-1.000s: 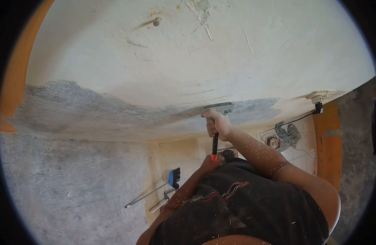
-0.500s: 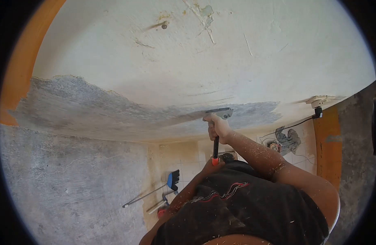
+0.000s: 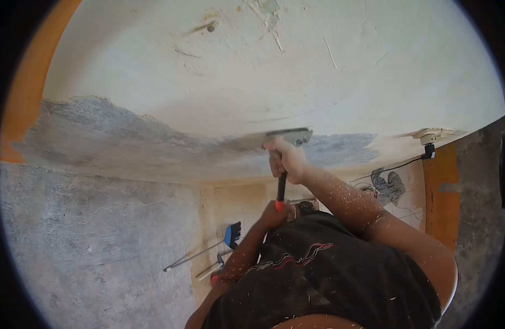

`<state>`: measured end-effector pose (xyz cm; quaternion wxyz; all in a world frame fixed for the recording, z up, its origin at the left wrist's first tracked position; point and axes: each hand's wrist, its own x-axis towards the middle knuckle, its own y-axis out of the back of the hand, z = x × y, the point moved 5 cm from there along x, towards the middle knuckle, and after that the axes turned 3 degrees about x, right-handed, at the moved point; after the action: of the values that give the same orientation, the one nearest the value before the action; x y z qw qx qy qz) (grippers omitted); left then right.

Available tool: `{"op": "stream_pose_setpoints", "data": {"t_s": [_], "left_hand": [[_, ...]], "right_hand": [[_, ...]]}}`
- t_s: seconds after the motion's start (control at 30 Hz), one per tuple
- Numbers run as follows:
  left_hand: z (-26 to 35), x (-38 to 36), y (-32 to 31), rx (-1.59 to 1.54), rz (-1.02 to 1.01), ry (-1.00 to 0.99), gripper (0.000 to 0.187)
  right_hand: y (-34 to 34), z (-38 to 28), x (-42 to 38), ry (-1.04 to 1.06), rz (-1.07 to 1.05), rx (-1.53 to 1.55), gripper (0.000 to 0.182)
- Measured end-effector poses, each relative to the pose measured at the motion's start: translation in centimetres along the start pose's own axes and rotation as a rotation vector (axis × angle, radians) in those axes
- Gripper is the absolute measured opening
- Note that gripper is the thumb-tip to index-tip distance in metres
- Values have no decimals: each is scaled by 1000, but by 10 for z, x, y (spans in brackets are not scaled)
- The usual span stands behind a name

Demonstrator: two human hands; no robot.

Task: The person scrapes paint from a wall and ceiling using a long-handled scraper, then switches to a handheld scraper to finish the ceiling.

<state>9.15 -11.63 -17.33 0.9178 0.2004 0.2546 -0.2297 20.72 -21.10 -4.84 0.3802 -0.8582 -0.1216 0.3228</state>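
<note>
A scraper (image 3: 290,134) with a wide flat head and a black handle touches the wall (image 3: 219,82), near the border between white paint and the bare grey patch (image 3: 340,149). My right hand (image 3: 286,158) is closed round the upper handle, just below the head. Lower down, by the handle's red end, my left hand (image 3: 274,214) is wrapped round the tool. Pale flakes dot my right forearm and the dark shirt.
On the tiled floor at lower left lies a blue and black broom (image 3: 232,234). A grey cloth (image 3: 388,187) rests at the right, below a socket with a black plug (image 3: 429,151) and cable. A grey wall (image 3: 99,236) adjoins on the left.
Both hands and the scraper have moved up the wall and slightly left. The scraper's head now stands higher, at the edge of the white paint.
</note>
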Motion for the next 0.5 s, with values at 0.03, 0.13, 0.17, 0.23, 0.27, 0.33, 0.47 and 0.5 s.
{"op": "stream_pose_setpoints", "data": {"t_s": [0.03,0.13,0.17,0.23,0.27,0.33,0.47,0.5], "left_hand": [[-9,8,5,-3,-41,-26,28],[-26,12,0,-30,-56,81,23],[-28,8,-11,-80,-76,134,22],[-28,4,-26,-71,-100,34,20],[-33,7,-30,-77,-77,39,21],[-45,13,-24,-83,-52,46,22],[-28,3,-5,24,-53,93,30],[-32,2,-3,63,-33,76,39]], "right_hand": [[1,3,0,-6,-1,0,39],[7,8,6,46,36,-11,40],[16,16,12,53,33,-11,40],[42,37,20,-110,141,-19,40],[40,36,15,-138,176,-33,40],[27,26,14,-107,121,-13,40],[17,21,12,-63,57,-17,39],[19,22,15,-63,56,-14,39]]}}
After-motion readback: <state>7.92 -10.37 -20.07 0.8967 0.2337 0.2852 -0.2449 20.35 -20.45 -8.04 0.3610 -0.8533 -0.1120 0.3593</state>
